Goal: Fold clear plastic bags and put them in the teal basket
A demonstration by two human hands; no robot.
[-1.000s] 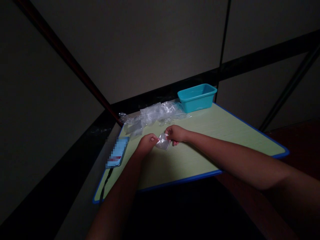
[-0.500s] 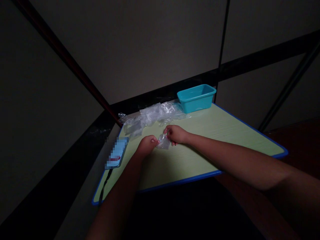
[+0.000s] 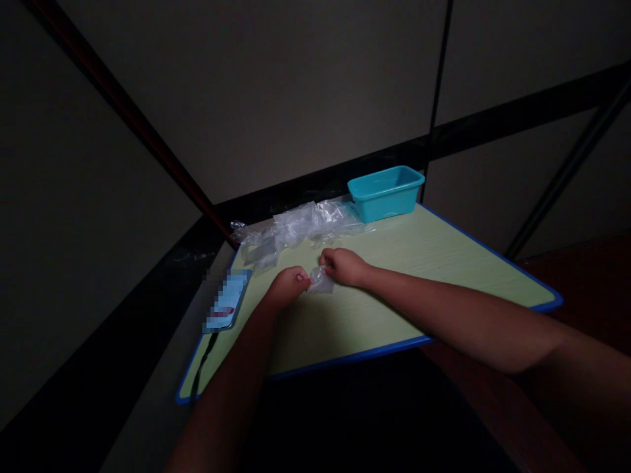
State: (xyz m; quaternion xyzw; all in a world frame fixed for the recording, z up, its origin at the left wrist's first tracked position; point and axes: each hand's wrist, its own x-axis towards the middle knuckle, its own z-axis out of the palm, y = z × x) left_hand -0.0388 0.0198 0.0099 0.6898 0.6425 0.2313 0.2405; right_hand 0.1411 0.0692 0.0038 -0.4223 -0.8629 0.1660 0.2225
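Observation:
A small clear plastic bag [image 3: 322, 282] is held low over the light green table [image 3: 394, 263] between my two hands. My left hand [image 3: 290, 286] pinches its left edge between thumb and fingers. At the bag's upper right corner, my right hand [image 3: 342, 266] has its fingers closed on the plastic. Behind them lies a pile of crumpled clear plastic bags [image 3: 300, 225], spread along the table's back edge. Whether the small bag contains anything cannot be made out.
A turquoise basket [image 3: 387, 203] stands at the back right of the table, by the wall. On the left edge lies a phone [image 3: 228, 302], partly pixelated, with a black strap [image 3: 201, 368] hanging towards the near left corner.
My right hand's fingers have drawn closer together at the top of the small bag and shifted slightly left. My left hand keeps its pinch. The whole view has shifted slightly.

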